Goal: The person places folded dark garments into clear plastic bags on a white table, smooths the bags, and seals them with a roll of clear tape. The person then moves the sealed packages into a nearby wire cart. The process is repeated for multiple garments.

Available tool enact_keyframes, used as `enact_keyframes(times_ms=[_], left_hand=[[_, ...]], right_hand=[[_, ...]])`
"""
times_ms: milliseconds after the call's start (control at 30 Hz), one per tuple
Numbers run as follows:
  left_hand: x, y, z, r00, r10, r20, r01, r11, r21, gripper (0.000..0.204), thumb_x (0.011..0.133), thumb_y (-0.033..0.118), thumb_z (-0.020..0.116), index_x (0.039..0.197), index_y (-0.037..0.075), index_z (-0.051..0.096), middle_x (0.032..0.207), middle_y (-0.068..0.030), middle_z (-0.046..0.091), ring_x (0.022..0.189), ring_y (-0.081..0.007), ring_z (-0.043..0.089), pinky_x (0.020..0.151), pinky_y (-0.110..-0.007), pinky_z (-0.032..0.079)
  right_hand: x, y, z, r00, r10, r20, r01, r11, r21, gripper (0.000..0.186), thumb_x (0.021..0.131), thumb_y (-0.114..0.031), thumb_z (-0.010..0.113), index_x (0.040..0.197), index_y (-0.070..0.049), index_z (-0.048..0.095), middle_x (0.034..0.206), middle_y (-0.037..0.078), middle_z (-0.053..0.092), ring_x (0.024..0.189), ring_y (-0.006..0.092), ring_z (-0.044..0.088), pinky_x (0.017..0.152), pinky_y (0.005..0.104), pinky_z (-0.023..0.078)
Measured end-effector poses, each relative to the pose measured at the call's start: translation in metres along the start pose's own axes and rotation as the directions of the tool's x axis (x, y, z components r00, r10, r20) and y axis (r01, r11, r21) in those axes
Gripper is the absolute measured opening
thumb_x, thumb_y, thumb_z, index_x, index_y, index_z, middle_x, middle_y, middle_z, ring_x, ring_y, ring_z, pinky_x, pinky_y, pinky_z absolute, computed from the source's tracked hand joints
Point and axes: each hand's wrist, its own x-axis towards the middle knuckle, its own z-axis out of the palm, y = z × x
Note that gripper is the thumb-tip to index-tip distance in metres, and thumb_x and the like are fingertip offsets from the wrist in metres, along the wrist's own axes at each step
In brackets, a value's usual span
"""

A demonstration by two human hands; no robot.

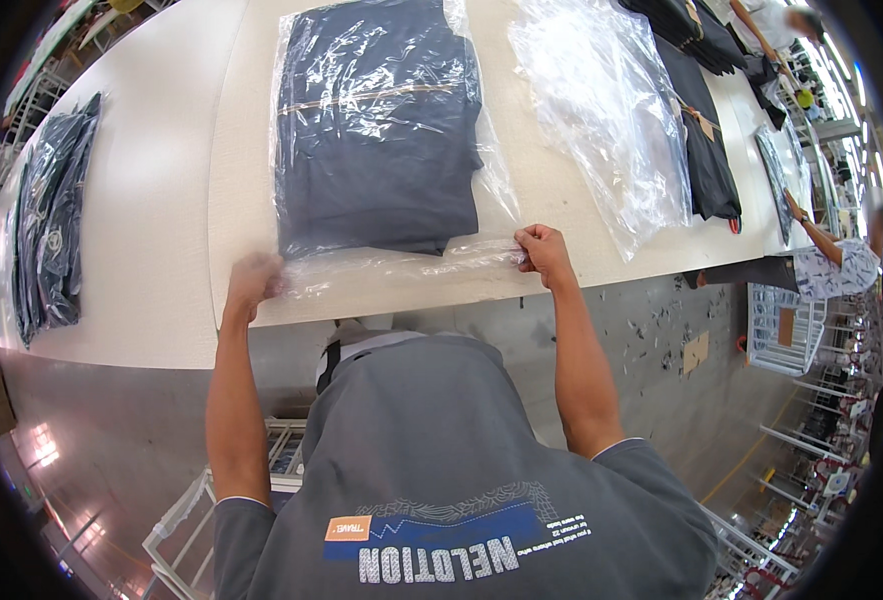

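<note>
In front of me a folded dark garment (381,180) lies flat inside a clear plastic bag (496,185). A thin tan band crosses the garment near its upper part. My left hand (253,283), slightly blurred, is closed on the bag's near left corner. At the near right corner my right hand (544,252) pinches the plastic between thumb and fingers. Between the two hands the bag's near edge is stretched and wrinkled, close to the table's front edge.
Bagged dark garments (53,215) lie stacked at the left of the pale table (151,190). Right of me are loose clear bags (606,120) and tied dark garments (706,150). Farther right, a co-worker (836,265) reaches onto the table beside a white wire cart (786,325).
</note>
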Motion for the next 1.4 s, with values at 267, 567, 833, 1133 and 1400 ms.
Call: enact_keyframes(times_ms=[267,567,833,1133,1400], left_hand=[[-0.028,-0.010,0.002,0.998,-0.046,0.034,0.048,0.997,-0.064,0.026,0.096,0.022,0.070,0.111,0.002,0.066,0.087,-0.0051,0.067,0.074,-0.0166,0.068,0.065,-0.028,0.056],[-0.032,-0.013,0.004,0.999,0.039,-0.029,-0.046,0.963,-0.266,0.030,0.094,0.015,0.069,0.121,0.005,0.060,0.098,-0.0086,0.067,0.086,-0.0206,0.070,0.070,-0.030,0.057],[-0.022,-0.041,-0.012,0.967,0.210,0.145,-0.094,0.820,-0.564,0.031,0.096,0.005,0.064,0.126,-0.001,0.060,0.112,-0.0127,0.068,0.096,-0.0225,0.070,0.086,-0.032,0.059],[-0.009,-0.050,0.003,0.942,0.326,-0.084,-0.328,0.830,-0.451,0.028,0.096,0.009,0.067,0.121,-0.002,0.066,0.092,-0.0008,0.066,0.075,-0.0089,0.057,0.064,-0.022,0.045],[-0.007,-0.023,0.016,0.903,0.410,-0.130,-0.411,0.733,-0.543,0.010,0.097,0.005,0.065,0.104,0.006,0.071,0.094,-0.0032,0.070,0.063,-0.0040,0.050,0.050,-0.019,0.036]], right_hand=[[-0.010,0.006,-0.006,0.999,-0.015,0.030,0.014,0.999,0.052,0.012,0.093,-0.012,0.067,0.097,-0.001,0.065,0.074,0.006,0.067,0.058,0.0138,0.064,0.048,0.0280,0.054],[-0.020,0.009,-0.011,0.986,-0.162,0.040,0.146,0.955,0.260,0.014,0.093,-0.005,0.065,0.106,-0.001,0.062,0.078,0.005,0.067,0.063,0.0130,0.064,0.053,0.0277,0.054],[-0.014,0.014,-0.031,0.937,-0.169,0.307,-0.025,0.841,0.541,0.018,0.091,0.002,0.067,0.108,0.002,0.072,0.093,0.007,0.071,0.081,0.0153,0.068,0.074,0.0306,0.060],[-0.010,0.020,-0.016,0.947,-0.284,0.153,0.158,0.820,0.550,0.011,0.088,-0.004,0.075,0.099,-0.001,0.074,0.096,0.007,0.072,0.084,0.0127,0.065,0.073,0.0280,0.056],[-0.004,0.015,0.002,0.846,-0.532,-0.042,0.504,0.771,0.390,0.008,0.086,-0.009,0.064,0.080,-0.006,0.068,0.096,0.009,0.075,0.087,0.0103,0.058,0.090,0.0309,0.041]])
